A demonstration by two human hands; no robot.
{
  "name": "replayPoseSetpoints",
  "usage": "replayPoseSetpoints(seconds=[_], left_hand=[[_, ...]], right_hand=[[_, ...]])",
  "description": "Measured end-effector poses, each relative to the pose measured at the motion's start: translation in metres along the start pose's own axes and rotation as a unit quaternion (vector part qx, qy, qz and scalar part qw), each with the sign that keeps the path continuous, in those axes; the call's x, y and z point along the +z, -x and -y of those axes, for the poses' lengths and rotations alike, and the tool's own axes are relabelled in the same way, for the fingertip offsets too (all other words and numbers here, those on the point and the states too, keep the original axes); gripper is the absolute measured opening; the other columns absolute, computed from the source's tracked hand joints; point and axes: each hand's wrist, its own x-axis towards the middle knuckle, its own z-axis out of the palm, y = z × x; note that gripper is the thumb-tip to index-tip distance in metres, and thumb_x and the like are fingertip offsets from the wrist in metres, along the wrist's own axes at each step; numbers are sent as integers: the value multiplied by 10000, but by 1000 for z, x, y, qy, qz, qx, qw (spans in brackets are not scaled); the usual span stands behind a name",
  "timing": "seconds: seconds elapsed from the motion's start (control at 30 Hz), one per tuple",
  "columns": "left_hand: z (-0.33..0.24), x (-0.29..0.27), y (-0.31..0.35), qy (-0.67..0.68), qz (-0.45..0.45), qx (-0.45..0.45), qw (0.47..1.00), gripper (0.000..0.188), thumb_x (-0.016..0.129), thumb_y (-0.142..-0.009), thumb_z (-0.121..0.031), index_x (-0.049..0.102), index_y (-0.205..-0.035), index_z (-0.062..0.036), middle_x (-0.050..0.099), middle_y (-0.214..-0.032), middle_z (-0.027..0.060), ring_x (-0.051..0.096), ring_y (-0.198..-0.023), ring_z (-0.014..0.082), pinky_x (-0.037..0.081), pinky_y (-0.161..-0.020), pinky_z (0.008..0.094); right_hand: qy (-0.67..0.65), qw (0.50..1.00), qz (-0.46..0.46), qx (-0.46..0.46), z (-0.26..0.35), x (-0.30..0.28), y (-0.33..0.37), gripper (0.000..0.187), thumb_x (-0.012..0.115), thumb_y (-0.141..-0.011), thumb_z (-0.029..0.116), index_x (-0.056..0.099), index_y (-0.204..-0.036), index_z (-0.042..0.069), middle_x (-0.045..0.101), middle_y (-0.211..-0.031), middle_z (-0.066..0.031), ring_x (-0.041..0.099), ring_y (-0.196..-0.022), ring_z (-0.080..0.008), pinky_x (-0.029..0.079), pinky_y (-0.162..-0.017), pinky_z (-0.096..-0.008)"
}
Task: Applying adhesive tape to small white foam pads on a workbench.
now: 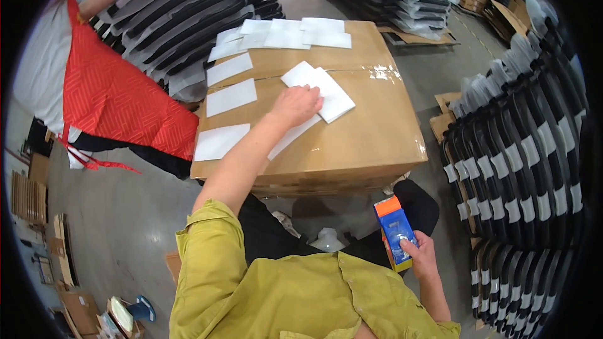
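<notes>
Reaching over a big brown cardboard box (pixel 370 132), my left hand (pixel 296 105) has its fingers curled onto a small pile of white rectangular sheets (pixel 336 95), thumb side hidden. Another white sheet (pixel 294 138) lies partly under my left wrist. More white sheets (pixel 231 99) are laid out singly down the box's left side, and several overlap along its far edge. Low on the right, beside my knee, my right hand (pixel 422 253) is wrapped round a blue box-shaped hand tool (pixel 396 229) with an orange end and a yellow base. Its exact kind is unclear.
At the left stands a co-worker in a red apron (pixel 113 88), arms over a stack of black, film-wrapped frames (pixel 201 19). Similar stacks stand at the far side and along the right (pixel 515 157). Flattened cardboard (pixel 81 307) and loose items lie at the lower left.
</notes>
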Motion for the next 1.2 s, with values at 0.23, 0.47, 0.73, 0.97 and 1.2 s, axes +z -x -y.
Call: replayPoseSetpoints(seconds=[0.23, 0.47, 0.73, 0.97, 1.2], left_hand=[[-56, -34, 19, -30, -404, 214, 889, 251, 521, -721, -62, 560, -967, -32, 608, -902, 95, 592, -761, 245, 482, -644, 334], [-140, 35, 37, -91, -111, 222, 964, 289, 585, -729, -226, 579, -935, -24, 592, -907, 97, 566, -770, 190, 443, -603, 293], [-170, -2, 55, 590, 204, 28, 780, 355, 567, -822, -375, 595, -904, -31, 605, -819, 61, 545, -709, 128, 437, -619, 235], [-167, -2, 74, 728, 348, -43, 589, 252, 682, -759, -241, 600, -847, -20, 580, -724, 17, 522, -634, 83, 425, -570, 208], [-157, -7, 56, 633, 114, -48, 764, 147, 629, -776, -136, 631, -767, 10, 595, -647, 16, 520, -571, 59, 431, -541, 201]], right_hand=[[-46, 997, 3, -56, 15, -20, 0, 377, 711, -689, 254, 548, -882, -26, 604, -795, -50, 548, -692, -79, 446, -653, -222], [-52, 991, -2, -126, 19, -38, 8, 444, 734, -636, 284, 546, -898, -22, 596, -781, -43, 546, -688, -69, 435, -628, -189], [-53, 982, 59, -169, 13, -45, 28, 477, 772, -607, 251, 544, -897, -51, 617, -784, -78, 569, -670, -87, 444, -603, -195], [-13, 985, 71, -158, 20, -42, 26, 549, 779, -579, 349, 548, -859, -62, 615, -792, -93, 575, -676, -109, 451, -608, -213], [25, 985, 64, -162, 60, -21, 8, 400, 707, -665, 254, 544, -897, -28, 593, -774, -46, 532, -676, -70, 418, -603, -196]])
